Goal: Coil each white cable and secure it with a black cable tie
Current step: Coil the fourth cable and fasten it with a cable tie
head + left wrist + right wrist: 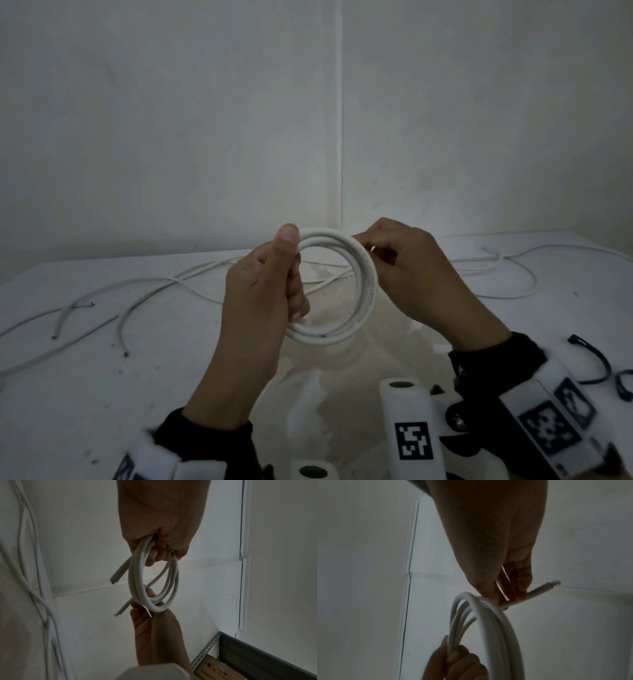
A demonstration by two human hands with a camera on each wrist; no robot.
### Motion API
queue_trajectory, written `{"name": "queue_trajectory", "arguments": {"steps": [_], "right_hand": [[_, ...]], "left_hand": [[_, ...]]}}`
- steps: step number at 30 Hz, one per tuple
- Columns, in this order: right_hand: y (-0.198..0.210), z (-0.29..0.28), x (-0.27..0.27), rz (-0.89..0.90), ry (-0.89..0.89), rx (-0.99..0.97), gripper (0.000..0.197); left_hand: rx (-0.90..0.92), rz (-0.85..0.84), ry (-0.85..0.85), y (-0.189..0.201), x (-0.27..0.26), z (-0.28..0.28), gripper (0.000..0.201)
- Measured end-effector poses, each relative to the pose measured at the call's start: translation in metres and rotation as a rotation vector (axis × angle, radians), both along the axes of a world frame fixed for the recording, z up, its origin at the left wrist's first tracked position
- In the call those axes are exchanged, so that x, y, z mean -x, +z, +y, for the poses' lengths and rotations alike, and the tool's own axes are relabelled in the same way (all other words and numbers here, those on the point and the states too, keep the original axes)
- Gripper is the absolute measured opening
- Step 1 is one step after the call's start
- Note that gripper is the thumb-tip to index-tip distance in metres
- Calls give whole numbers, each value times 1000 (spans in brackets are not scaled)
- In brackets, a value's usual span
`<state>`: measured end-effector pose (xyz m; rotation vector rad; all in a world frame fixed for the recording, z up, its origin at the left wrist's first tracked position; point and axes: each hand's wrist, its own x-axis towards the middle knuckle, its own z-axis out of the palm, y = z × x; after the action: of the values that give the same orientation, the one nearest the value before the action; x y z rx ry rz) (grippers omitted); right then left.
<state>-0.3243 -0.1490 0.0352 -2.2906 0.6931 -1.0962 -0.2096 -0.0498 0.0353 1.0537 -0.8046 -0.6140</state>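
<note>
A white cable wound into a round coil [363, 274] hangs in the air above the table, held between both hands. My left hand [274, 274] grips the coil's left side with curled fingers, thumb up on its rim. My right hand [404, 267] pinches the coil's upper right side and the cable's free end. In the left wrist view the coil [137, 577] has two loose ends sticking out to the left. In the right wrist view the pinched cable end [539, 589] pokes out past the fingers. Black cable ties [596, 363] lie on the table at the far right.
Several loose white cables [144, 284] sprawl over the white table [102, 394] at left, and more [507, 270] at the back right. White walls meet in a corner behind. Wrist-worn camera mounts with square markers [414, 442] sit at the frame's bottom.
</note>
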Motion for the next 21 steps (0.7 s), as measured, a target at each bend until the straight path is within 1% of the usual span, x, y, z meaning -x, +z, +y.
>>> {"name": "queue_trajectory", "arguments": {"steps": [1, 2, 4, 5, 6, 7, 8, 10, 11, 12, 15, 18, 21], "right_hand": [[1, 2, 0, -2, 28, -92, 19], [2, 4, 0, -18, 70, -202, 29], [4, 7, 1, -62, 176, -378, 56], [5, 10, 1, -83, 237, -411, 65], [5, 11, 1, -103, 293, -411, 67], [5, 12, 0, -124, 340, -408, 60], [5, 14, 0, -144, 369, -411, 46], [5, 17, -2, -198, 372, -426, 19], [5, 18, -3, -220, 360, -415, 10], [5, 18, -3, -227, 350, -403, 8], [4, 19, -4, -228, 372, -451, 13], [5, 19, -5, -219, 404, -518, 26], [3, 21, -9, -249, 420, -564, 25]], "left_hand": [[6, -10, 9, 1, 0, 1, 41], [17, -16, 18, 2, -1, 1, 41], [43, -17, 30, 4, -4, 3, 39], [54, -12, 36, 5, -5, 4, 39], [62, -6, 41, 6, -5, 4, 39], [68, -1, 47, 6, -7, 5, 39], [74, 3, 51, 6, -8, 4, 39], [79, 5, 49, 4, -9, 3, 39], [80, 5, 44, 4, -9, 3, 39], [79, 7, 39, 3, -8, 2, 39], [81, -16, 38, 2, -7, 3, 40], [81, -47, 46, 2, -6, 3, 40], [83, -71, 53, 3, -8, 4, 40]]}}
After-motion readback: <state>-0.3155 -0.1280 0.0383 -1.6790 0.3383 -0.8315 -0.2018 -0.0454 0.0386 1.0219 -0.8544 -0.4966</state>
